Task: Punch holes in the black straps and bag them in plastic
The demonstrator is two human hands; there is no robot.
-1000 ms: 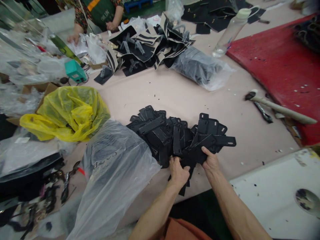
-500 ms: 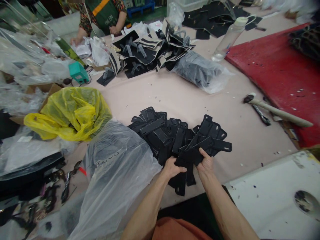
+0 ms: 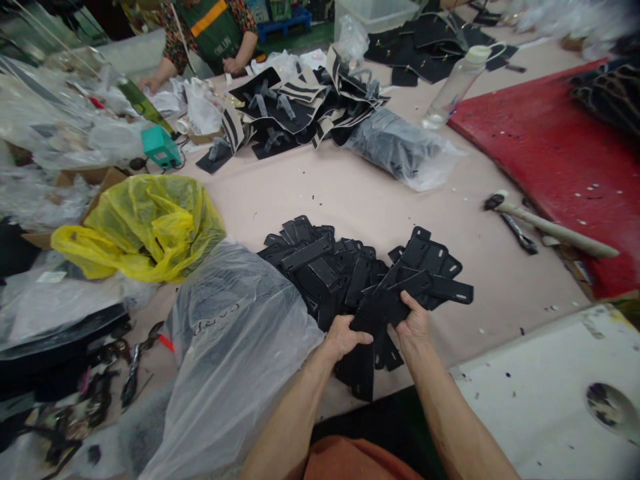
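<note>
Bags crowded the left: yellow bag (image 3: 143, 227), then clear plastic bag (image 3: 227, 347) touching the heap of black slotted pieces (image 3: 330, 267). Left hand (image 3: 344, 337) and right hand (image 3: 413, 323) were both closed on a bundle of pieces (image 3: 373, 313) at the near worktop (image 3: 350, 193) edge, bundle overhanging it. Bare worktop ran beyond the heap. Hammer (image 3: 545, 227) lay well right, beside the red board (image 3: 550, 147).

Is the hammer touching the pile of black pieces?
Apart. The head view shows bare table between the hammer and the pile of black pieces.
</note>
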